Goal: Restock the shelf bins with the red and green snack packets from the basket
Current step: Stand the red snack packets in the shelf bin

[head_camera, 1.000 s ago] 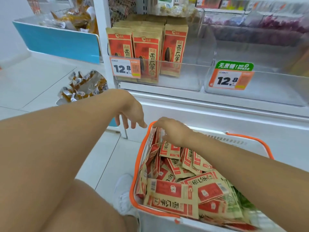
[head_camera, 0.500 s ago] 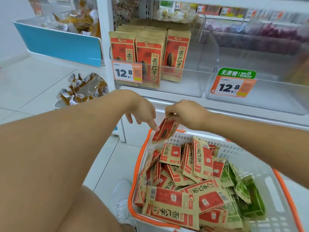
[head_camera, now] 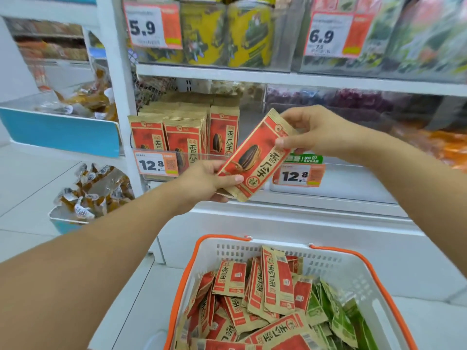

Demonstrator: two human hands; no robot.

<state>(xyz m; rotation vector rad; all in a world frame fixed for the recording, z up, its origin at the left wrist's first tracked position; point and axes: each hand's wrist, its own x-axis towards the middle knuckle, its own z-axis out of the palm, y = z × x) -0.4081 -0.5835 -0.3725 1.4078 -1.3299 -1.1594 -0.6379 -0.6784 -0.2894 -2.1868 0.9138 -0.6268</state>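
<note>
Red sunflower-seed packet (head_camera: 255, 157) held tilted in front of the shelf, above the basket (head_camera: 353, 271): left hand (head_camera: 209, 180) pinches its lower end, right hand (head_camera: 310, 132) its top corner, likely squaring it for the half-filled red-packet bin (head_camera: 202, 157). Green packets (head_camera: 336, 314) remain in the basket.

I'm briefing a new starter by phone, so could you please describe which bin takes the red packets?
Find the lower white shelf above the basket. On it, the left clear bin holds upright red packets behind a 12.8 tag. The bin to its right has a green No Sugar label.
</note>
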